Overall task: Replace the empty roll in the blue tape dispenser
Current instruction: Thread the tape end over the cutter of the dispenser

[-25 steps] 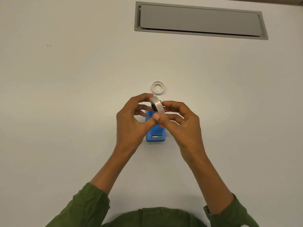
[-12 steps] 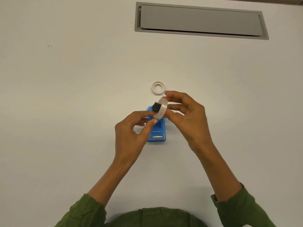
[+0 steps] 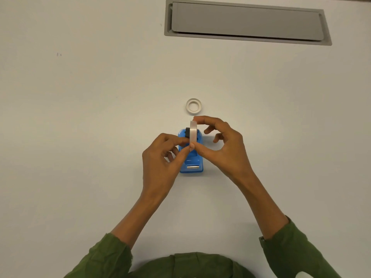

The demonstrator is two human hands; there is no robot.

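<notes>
The right hand (image 3: 222, 147) pinches the new tape roll (image 3: 193, 132) edge-on between index finger on top and thumb below, its other fingers curled loosely clear. The left hand (image 3: 162, 157) pinches at the roll's lower edge with thumb and forefinger, right against the right thumb. A black hub (image 3: 187, 132) pokes out of the roll's left side. The roll is held upright directly over the blue tape dispenser (image 3: 191, 161), which sits on the white table (image 3: 80, 137) with its metal cutter (image 3: 192, 167) toward the person. Just beyond lies the empty white core (image 3: 193, 105), flat on the table. Farther back, a grey cable hatch (image 3: 247, 22) is set into the tabletop. Green sleeves (image 3: 291, 251) cover both forearms.
</notes>
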